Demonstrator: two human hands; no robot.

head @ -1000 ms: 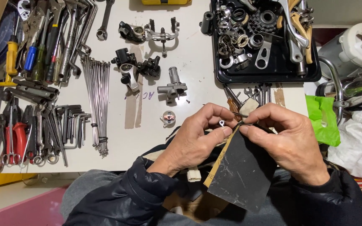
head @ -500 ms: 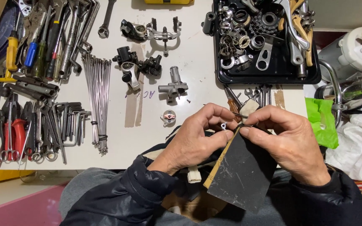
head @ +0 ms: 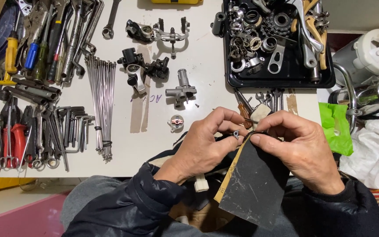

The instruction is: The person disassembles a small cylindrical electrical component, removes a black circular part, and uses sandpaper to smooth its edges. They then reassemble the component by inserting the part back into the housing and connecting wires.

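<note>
Metal eyelet part (head: 235, 133) (tiny) pinched in left grip (head: 207, 142); right grip (head: 292, 149) pinches sandpaper (head: 253, 184).

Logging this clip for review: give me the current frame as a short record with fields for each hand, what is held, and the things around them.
left hand: fingertips pinch a small metal part
right hand: holds the top edge of a dark sheet of sandpaper against that part
sandpaper: hangs down over the lap, tan backing showing along its left edge
table: white
left of hands: bundle of spokes, hex keys, pliers and wrenches
above hands: grey metal fitting, black tray of bike parts
right: green bag
</note>
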